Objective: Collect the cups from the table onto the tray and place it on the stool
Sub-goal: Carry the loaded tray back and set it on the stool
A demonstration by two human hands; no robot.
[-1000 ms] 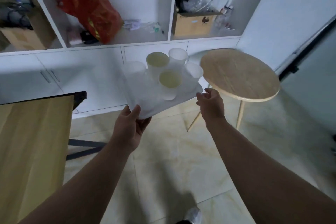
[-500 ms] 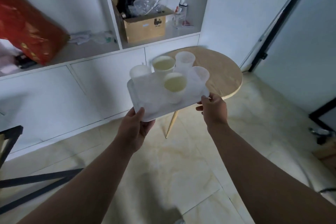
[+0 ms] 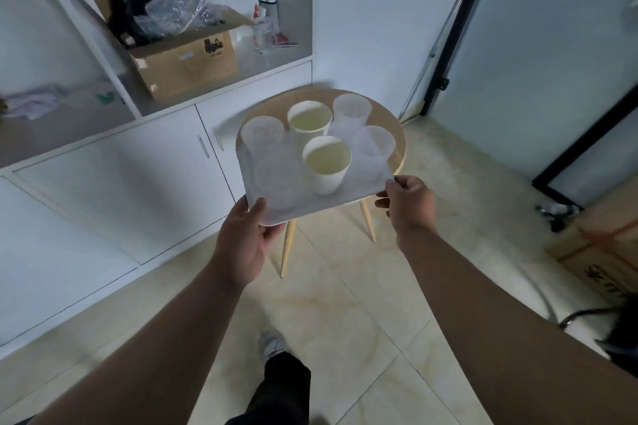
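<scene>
Tray (image 3: 276,197) with five cups (image 3: 326,164) hanging over stool (image 3: 398,134), covering most of round top; only stool's right and far rim showing bare. Left hand (image 3: 241,245) gripping tray's near-left corner, right hand (image 3: 407,202) pinching near-right corner, both occupying near side of stool. White cabinet (image 3: 145,183) standing close left of and behind stool, blocking approach there. Tiled floor (image 3: 345,314) near of stool lying open; floor right of stool open up to cardboard box (image 3: 600,252).
</scene>
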